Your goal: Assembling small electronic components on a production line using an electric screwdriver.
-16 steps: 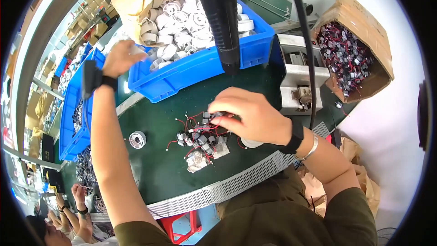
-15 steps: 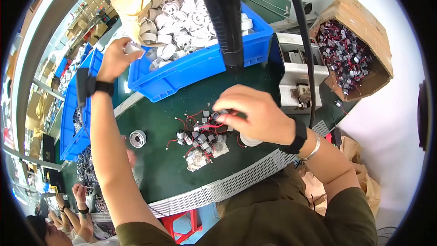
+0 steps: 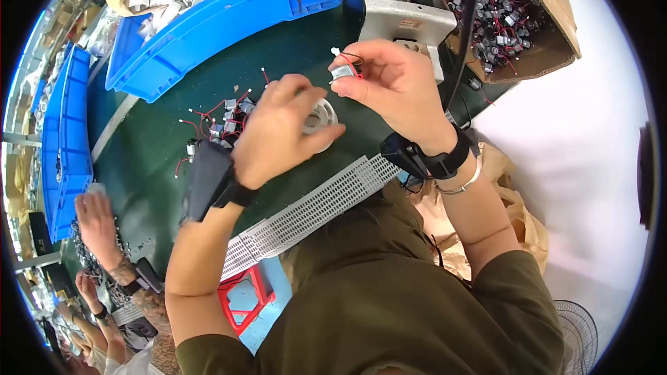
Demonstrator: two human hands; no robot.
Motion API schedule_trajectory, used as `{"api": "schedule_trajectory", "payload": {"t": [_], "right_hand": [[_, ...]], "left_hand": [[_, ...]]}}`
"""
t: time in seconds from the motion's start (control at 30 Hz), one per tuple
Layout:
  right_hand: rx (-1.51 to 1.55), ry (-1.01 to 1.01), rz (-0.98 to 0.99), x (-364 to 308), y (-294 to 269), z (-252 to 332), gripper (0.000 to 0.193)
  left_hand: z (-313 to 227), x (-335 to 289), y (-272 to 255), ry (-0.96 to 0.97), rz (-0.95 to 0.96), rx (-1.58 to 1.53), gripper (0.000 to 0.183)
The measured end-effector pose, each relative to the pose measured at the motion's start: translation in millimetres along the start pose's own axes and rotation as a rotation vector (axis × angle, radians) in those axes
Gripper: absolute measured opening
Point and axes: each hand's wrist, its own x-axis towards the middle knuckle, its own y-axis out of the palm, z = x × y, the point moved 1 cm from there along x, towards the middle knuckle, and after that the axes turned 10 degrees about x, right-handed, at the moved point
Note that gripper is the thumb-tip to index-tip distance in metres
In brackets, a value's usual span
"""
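Observation:
Between the thumb and fingers of my right hand point(image 3: 396, 90) is a small silver motor point(image 3: 342, 73) with red and dark wires and a white plug, raised above the table. My left hand point(image 3: 278, 128) is over the table, thumb and forefinger apart on either side of a round white plastic housing point(image 3: 319, 119). Whether they touch it I cannot tell; part of it is hidden behind the fingers. Beyond the left wrist lies a loose pile of similar wired motors point(image 3: 226, 119), partly covered by my hand and the dark wrist device.
A blue bin point(image 3: 229, 31) of white plastic parts stands at the far left. A grey metal machine point(image 3: 410, 21) and a carton point(image 3: 556, 28) of wired motors are at the far right. A dark cable point(image 3: 469, 35) hangs down. A co-worker's hand point(image 3: 97, 226) is at the left.
My left hand has come from the blue bin down to the white housing. The right hand has lifted a motor from the pile. The whole view has shifted.

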Motion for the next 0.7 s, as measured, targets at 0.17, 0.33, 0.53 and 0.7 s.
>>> {"api": "schedule_trajectory", "payload": {"t": [0.17, 0.33, 0.53, 0.7], "right_hand": [[-0.098, 0.117, 0.089, -14, -10, -12, 0.028], [-0.294, 0.138, 0.163, -9, 5, -15, 0.032], [-0.599, 0.052, 0.212, -3, 13, 0, 0.029], [-0.540, 0.042, 0.142, -4, 10, -1, 0.028]], "left_hand": [[-6, -20, 17, -0.031, -0.015, 0.088, 0.063], [-4, -34, 18, -0.198, -0.099, -0.308, 0.061], [4, -27, 12, -0.179, -0.052, -0.078, 0.078], [-1, -30, 18, -0.151, -0.203, -0.176, 0.088]]}}
